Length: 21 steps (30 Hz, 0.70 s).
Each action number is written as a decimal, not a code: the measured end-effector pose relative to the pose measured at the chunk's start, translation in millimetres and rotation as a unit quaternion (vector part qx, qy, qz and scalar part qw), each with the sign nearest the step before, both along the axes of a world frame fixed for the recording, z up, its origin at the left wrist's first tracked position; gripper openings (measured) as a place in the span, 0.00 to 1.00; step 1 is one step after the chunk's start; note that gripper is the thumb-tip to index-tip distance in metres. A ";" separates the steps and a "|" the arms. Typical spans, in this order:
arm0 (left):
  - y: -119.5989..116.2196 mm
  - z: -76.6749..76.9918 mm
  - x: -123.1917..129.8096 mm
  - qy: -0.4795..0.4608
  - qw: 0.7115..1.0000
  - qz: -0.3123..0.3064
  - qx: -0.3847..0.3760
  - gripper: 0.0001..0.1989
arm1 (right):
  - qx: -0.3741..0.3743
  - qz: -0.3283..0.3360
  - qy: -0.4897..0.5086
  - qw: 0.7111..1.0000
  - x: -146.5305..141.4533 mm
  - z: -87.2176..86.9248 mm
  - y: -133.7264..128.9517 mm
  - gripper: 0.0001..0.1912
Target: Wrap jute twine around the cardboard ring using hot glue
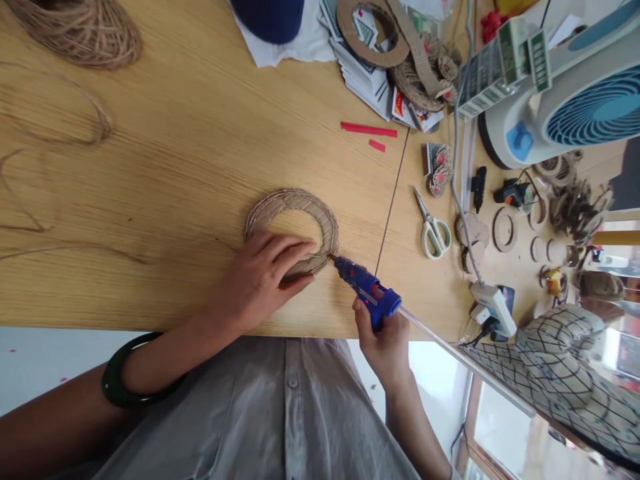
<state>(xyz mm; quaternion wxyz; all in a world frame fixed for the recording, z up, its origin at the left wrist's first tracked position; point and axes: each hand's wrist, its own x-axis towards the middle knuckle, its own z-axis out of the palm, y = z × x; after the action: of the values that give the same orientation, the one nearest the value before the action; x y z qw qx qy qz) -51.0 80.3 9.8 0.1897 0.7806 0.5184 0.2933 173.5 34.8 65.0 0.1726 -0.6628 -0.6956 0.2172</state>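
Observation:
A flat cardboard ring (330,230) with brown twine laid round its rim lies on the wooden table near the front edge. My left hand (263,273) rests over the ring's lower left part, fingers pressed on it, with twine trailing off to the left. My right hand (385,340) is wrapped round the handle of a blue glue gun (367,287). The gun's nozzle touches or nearly touches the ring's right edge, and a long clear glue stick comes out of its back.
Scissors (434,230) and red strips (369,130) lie right of the ring. A twine ball (85,33) sits at the upper left. A fan (565,100), a power strip (493,310) with its cable, and cardboard rings (505,229) occupy the right side.

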 end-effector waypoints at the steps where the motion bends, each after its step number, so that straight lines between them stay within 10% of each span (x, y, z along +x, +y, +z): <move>1: -0.2 0.0 0.7 0.006 1.000 0.001 0.000 0.20 | 0.003 0.004 -0.006 1.000 -0.1 0.1 -2.1 0.12; 21: -0.4 -2.7 1.2 0.036 0.999 -0.012 0.000 0.22 | 0.054 0.040 -0.088 0.994 -1.4 5.9 -3.5 0.12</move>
<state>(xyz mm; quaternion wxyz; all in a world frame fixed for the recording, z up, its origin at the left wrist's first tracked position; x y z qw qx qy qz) -49.8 79.9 7.1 0.1744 0.7964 0.5158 0.2632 172.1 31.3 70.9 0.1376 -0.6403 -0.7450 0.1268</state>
